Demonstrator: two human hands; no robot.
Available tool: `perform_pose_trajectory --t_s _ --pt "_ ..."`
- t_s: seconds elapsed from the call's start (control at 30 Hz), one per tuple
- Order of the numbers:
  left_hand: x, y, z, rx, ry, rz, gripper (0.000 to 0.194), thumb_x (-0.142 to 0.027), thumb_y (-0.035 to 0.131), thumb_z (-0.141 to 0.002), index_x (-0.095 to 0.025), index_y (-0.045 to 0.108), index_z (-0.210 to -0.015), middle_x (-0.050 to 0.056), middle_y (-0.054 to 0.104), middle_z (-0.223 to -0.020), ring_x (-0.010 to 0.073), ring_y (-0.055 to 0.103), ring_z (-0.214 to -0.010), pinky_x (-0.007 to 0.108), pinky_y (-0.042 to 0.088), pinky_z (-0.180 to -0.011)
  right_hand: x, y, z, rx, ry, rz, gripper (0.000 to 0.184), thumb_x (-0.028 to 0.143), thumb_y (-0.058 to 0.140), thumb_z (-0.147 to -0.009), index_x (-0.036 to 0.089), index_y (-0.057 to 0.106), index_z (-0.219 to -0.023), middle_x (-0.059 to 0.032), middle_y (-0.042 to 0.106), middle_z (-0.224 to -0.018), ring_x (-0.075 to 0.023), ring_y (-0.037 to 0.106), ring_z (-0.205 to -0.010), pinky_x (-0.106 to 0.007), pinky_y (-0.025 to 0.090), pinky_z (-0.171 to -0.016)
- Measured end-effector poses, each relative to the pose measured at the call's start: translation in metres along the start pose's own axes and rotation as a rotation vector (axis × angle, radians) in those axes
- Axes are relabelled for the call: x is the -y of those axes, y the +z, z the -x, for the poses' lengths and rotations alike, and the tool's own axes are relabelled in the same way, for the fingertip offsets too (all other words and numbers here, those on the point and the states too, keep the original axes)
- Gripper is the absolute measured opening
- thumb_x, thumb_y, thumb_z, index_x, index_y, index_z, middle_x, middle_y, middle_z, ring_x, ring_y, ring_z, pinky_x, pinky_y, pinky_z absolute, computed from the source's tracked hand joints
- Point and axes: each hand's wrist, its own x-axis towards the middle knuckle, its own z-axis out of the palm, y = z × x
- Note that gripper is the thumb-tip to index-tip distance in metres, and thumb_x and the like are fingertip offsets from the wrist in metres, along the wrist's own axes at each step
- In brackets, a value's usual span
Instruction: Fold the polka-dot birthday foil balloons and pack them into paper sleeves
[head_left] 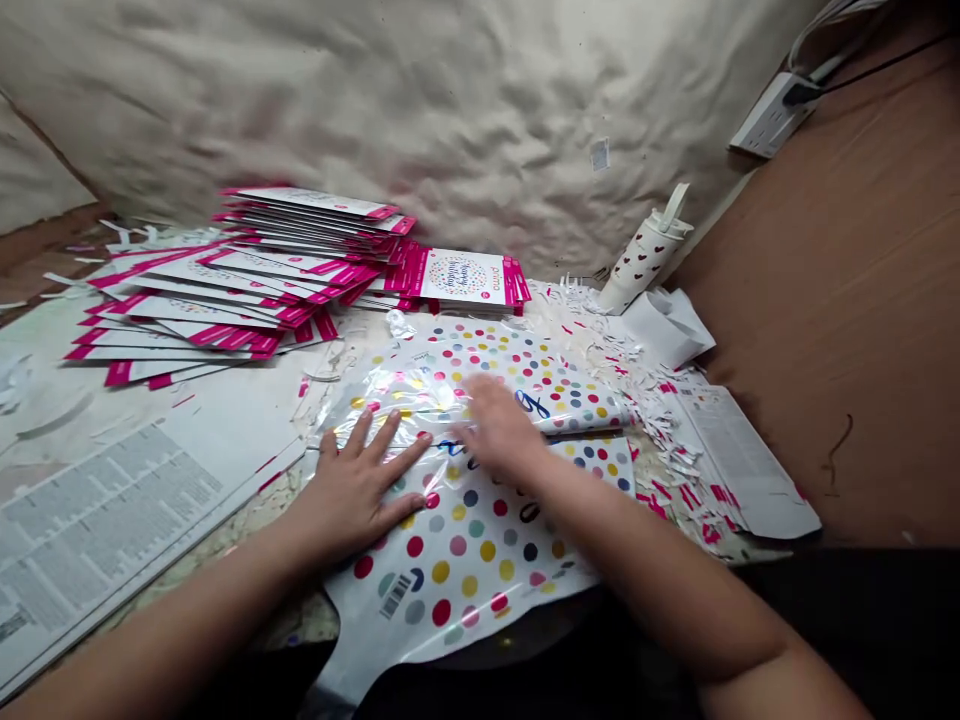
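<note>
A flat, glossy white foil balloon [472,530] with coloured dots, blue lettering and a barcode lies in front of me, a fold running across its middle. My left hand [364,485] rests on its left side, open, fingers spread and palm down. Over the upper middle, near the fold and lettering, is my right hand [499,430]. Motion smears its fingers, so I cannot tell whether they pinch the foil. The balloon's lower edge hangs over the table's front edge towards my lap.
Pink-and-white flat packs [247,290] are piled at the back left, with a smaller stack [465,275] beside them. A heart-patterned tumbler [643,255] stands at the back right. Paper scraps [660,440] litter the right side. A printed sheet [135,500] lies left; a socket strip [772,118] is upper right.
</note>
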Motion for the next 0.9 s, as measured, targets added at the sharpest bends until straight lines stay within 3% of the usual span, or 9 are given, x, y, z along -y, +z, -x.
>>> perform_pose_trajectory --t_s 0.1,0.2,0.27,0.3,0.43,0.57,0.7,0.8,0.9 --pt "0.002 0.001 0.000 -0.013 -0.011 -0.027 0.066 -0.066 0.037 -0.079 -0.037 0.027 -0.138 0.012 0.021 -0.149 0.0434 0.007 -0.135 0.067 0.012 -0.096 0.019 0.020 0.016 0.196 -0.208 -0.069 0.075 0.061 0.029 -0.086 0.013 0.018 -0.143 -0.0089 0.015 -0.150 -0.0217 0.011 -0.138 -0.045 0.009 -0.112" --pt "0.004 0.000 -0.001 0.009 -0.015 -0.021 0.066 -0.067 0.037 -0.079 -0.038 0.029 -0.137 0.013 0.022 -0.148 0.0434 0.007 -0.135 0.067 0.013 -0.095 -0.036 0.008 0.053 0.172 0.185 0.011 0.070 0.054 0.030 -0.089 0.011 0.020 -0.143 -0.0116 0.019 -0.149 -0.0252 0.017 -0.137 -0.048 0.012 -0.111" --pt "-0.001 -0.004 -0.005 0.032 -0.029 0.006 0.066 -0.068 0.037 -0.078 -0.037 0.031 -0.137 0.014 0.022 -0.148 0.0453 0.009 -0.134 0.068 0.014 -0.094 -0.078 -0.006 0.086 0.002 0.573 0.151 0.066 0.045 0.032 -0.090 0.001 0.029 -0.138 -0.0212 0.027 -0.144 -0.0326 0.021 -0.135 -0.052 0.014 -0.109" --pt "-0.007 -0.007 -0.010 0.025 -0.036 0.016 0.067 -0.067 0.035 -0.079 -0.034 0.031 -0.137 0.014 0.021 -0.148 0.0456 0.010 -0.133 0.068 0.015 -0.094 -0.092 -0.011 0.101 -0.079 0.590 0.185 0.063 0.042 0.034 -0.090 0.000 0.031 -0.137 -0.0224 0.029 -0.143 -0.0338 0.022 -0.134 -0.053 0.016 -0.108" --pt "-0.051 -0.014 -0.034 -0.062 0.033 0.037 0.076 -0.062 0.029 -0.084 -0.015 0.022 -0.143 0.017 0.014 -0.149 0.0383 0.007 -0.136 0.059 0.015 -0.103 -0.085 -0.007 0.130 -0.120 0.155 0.123 0.051 0.042 0.040 -0.088 0.021 0.042 -0.134 -0.0137 0.050 -0.131 -0.0304 0.041 -0.124 -0.048 0.031 -0.103" --pt "-0.087 -0.008 -0.047 0.053 0.045 0.058 0.082 -0.066 0.031 -0.081 -0.011 0.026 -0.141 0.018 0.016 -0.148 0.0408 0.009 -0.135 0.059 0.017 -0.103 -0.067 0.003 0.112 -0.115 0.378 0.014 0.064 0.058 0.047 -0.080 0.029 0.037 -0.136 -0.0135 0.048 -0.131 -0.0347 0.038 -0.125 -0.055 0.030 -0.100" --pt "-0.090 -0.003 -0.046 0.071 0.029 0.096 0.084 -0.068 0.030 -0.079 -0.014 0.023 -0.142 0.016 0.012 -0.149 0.0404 0.006 -0.135 0.060 0.013 -0.104 -0.089 -0.014 0.089 -0.237 0.650 -0.531 0.079 0.058 0.053 -0.076 0.022 0.026 -0.141 -0.0150 0.044 -0.135 -0.0321 0.039 -0.126 -0.050 0.036 -0.098" --pt "-0.087 -0.001 -0.044 0.078 0.023 0.141 0.091 -0.071 0.030 -0.077 -0.009 0.020 -0.142 0.018 0.013 -0.149 0.0405 0.005 -0.136 0.060 0.011 -0.104 -0.076 -0.036 0.068 -0.361 0.606 -0.798 0.067 0.053 0.031 -0.087 0.022 0.012 -0.144 -0.0113 0.036 -0.142 -0.0250 0.036 -0.129 -0.042 0.041 -0.096" --pt "-0.087 0.005 -0.043 -0.003 0.045 0.183 0.093 -0.072 0.039 -0.073 -0.011 0.025 -0.142 0.019 0.018 -0.148 0.0448 0.009 -0.134 0.064 0.012 -0.102 -0.012 -0.043 0.031 -0.478 0.354 -0.687 0.062 0.046 0.022 -0.091 0.020 0.004 -0.144 -0.0067 0.020 -0.149 -0.0224 0.016 -0.138 -0.045 0.029 -0.105"
